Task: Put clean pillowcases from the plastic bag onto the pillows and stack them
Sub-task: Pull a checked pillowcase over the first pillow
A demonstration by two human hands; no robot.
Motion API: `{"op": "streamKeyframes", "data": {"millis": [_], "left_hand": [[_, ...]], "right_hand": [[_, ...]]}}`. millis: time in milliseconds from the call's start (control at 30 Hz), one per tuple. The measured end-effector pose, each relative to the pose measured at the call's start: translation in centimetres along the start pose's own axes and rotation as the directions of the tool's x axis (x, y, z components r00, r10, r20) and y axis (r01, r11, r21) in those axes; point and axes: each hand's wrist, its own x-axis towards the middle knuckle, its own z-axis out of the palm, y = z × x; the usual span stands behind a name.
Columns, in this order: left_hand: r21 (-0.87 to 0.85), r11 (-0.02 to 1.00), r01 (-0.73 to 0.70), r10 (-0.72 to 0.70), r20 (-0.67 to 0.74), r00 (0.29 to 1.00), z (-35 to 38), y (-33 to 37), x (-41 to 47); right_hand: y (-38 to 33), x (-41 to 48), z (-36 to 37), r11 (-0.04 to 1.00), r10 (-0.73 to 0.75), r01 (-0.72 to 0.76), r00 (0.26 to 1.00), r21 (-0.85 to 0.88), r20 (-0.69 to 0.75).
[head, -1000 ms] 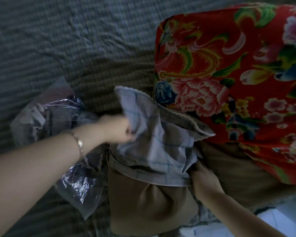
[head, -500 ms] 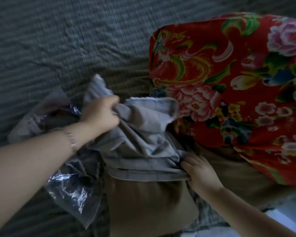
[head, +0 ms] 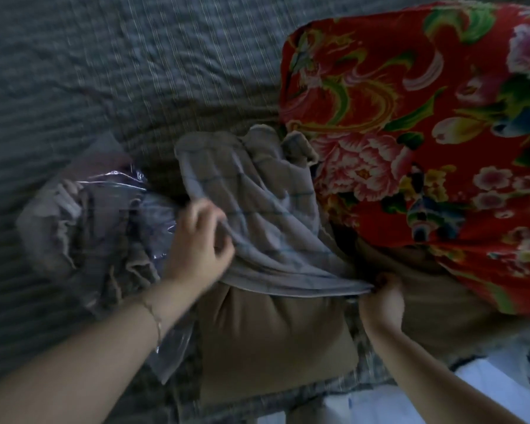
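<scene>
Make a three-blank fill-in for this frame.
The left hand and right hand hold the grey checked fabric pillowcase over the plain brown pillow; the thin bracelet is on the ___ wrist.
The clear plastic bag lies to that pillow's ___.
The red floral pillow lies to the brown pillow's ___.
Missing: left; left; right

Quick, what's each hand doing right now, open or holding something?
Left hand: grips the grey checked pillowcase.
Right hand: pinches the same pillowcase's edge.
</scene>
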Motion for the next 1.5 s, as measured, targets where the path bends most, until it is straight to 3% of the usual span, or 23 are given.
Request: {"op": "streamKeyframes", "data": {"millis": [67, 133, 200, 267, 333, 433, 500, 567, 633, 700, 833, 900, 1000, 1100, 1167, 1200, 1233, 1300, 1333, 1400, 1500], "left_hand": [[0.010, 1.000, 0.011, -0.012, 0.161, 0.987, 1.4, 0.9, -4.4], [0.086, 0.990, 0.108, -0.128, 0.270, 0.954, 2.4, 1.0, -6.8], [0.139, 0.958, 0.250, -0.281, 0.296, 0.913, 2.6, 0.7, -7.5], [0.115, 0.928, 0.355, -0.373, 0.315, 0.873, 2.3, 0.4, -7.6], [0.073, 0.845, 0.530, -0.519, 0.356, 0.777, 2.1, -0.1, -7.6], [-0.121, 0.598, 0.792, -0.652, 0.502, 0.568, 1.9, -0.4, -8.0], [-0.142, 0.557, 0.818, -0.673, 0.501, 0.545, 2.2, 0.0, -7.9], [-0.135, 0.541, 0.830, -0.744, 0.384, 0.547, 2.4, 0.7, -7.4], [-0.128, 0.492, 0.861, -0.804, 0.312, 0.506, 2.3, 2.1, -6.6], [-0.081, 0.440, 0.894, -0.831, 0.342, 0.440, 2.0, 3.5, -6.1], [-0.118, 0.329, 0.937, -0.840, 0.416, 0.348, 1.1, 4.6, -5.3], [-0.168, 0.271, 0.948, -0.823, 0.470, 0.318, 0.6, 5.2, -5.1], [-0.210, 0.349, 0.913, -0.778, 0.479, 0.407, -0.4, 6.4, -5.5], [-0.271, 0.427, 0.863, -0.686, 0.525, 0.504, -1.8, 6.4, -5.9], [-0.336, 0.399, 0.853, -0.614, 0.593, 0.521, -3.0, 5.8, -5.8], [-0.296, 0.489, 0.820, -0.576, 0.596, 0.559, -3.8, 5.4, -5.9], [-0.196, 0.645, 0.739, -0.546, 0.558, 0.625, -4.4, 4.9, -6.3], [-0.150, 0.819, 0.554, -0.463, 0.396, 0.793, -5.5, 4.4, -7.2], [-0.200, 0.850, 0.487, -0.407, 0.337, 0.849, -6.4, 4.5, -7.7], [-0.353, 0.841, 0.411, -0.303, 0.322, 0.897, -7.4, 4.7, -8.5], [-0.293, 0.878, 0.378, -0.310, 0.252, 0.917, -8.0, 4.1, -9.8]], "right_hand": [[-0.3, -2.0, 0.8, 0.988, 0.146, -0.147, 0.989, 0.039, 0.023], [0.5, -5.4, 1.7, 0.981, 0.189, -0.195, 0.956, 0.004, 0.224], [1.5, -8.6, 2.1, 0.990, 0.111, -0.067, 0.907, -0.121, 0.406], [2.3, -9.6, 2.5, 0.974, 0.036, 0.064, 0.902, -0.216, 0.431], [2.4, -8.9, 2.8, 0.983, 0.063, 0.019, 0.899, -0.182, 0.434], [2.3, -7.0, 2.9, 0.996, 0.089, -0.078, 0.871, -0.043, 0.482], [1.8, -6.8, 2.4, 0.999, 0.036, -0.027, 0.897, -0.027, 0.441], [1.1, -8.1, 2.0, 0.995, -0.024, 0.059, 0.927, -0.083, 0.374], [0.1, -10.6, 1.3, 0.991, -0.049, 0.090, 0.926, -0.095, 0.373], [-1.1, -13.7, 0.8, 0.982, -0.058, 0.129, 0.900, -0.136, 0.433], [-3.0, -17.6, 0.8, 0.899, 0.077, 0.172, 0.843, -0.403, 0.533], [-2.6, -17.1, 1.9, 0.941, 0.103, 0.088, 0.846, -0.327, 0.523], [-1.6, -16.0, 2.8, 0.992, 0.119, -0.075, 0.845, -0.106, 0.522], [-1.3, -15.6, 2.3, 0.994, 0.090, -0.105, 0.904, 0.012, 0.418], [-1.8, -15.4, 1.1, 0.992, 0.021, -0.056, 0.953, 0.109, 0.302], [-2.5, -15.3, 0.2, 0.989, -0.023, -0.017, 0.965, 0.149, 0.260], [-3.4, -15.1, -0.7, 0.981, -0.067, 0.020, 0.969, 0.194, 0.236], [-5.7, -14.8, -2.9, 0.956, -0.161, 0.096, 0.962, 0.276, 0.221], [-6.9, -14.6, -4.1, 0.941, -0.202, 0.129, 0.956, 0.314, 0.213], [-9.1, -14.4, -6.3, 0.902, -0.284, 0.195, 0.940, 0.385, 0.190], [-11.6, -15.2, -9.8, 0.827, -0.413, 0.289, 0.895, 0.483, 0.171]]}}
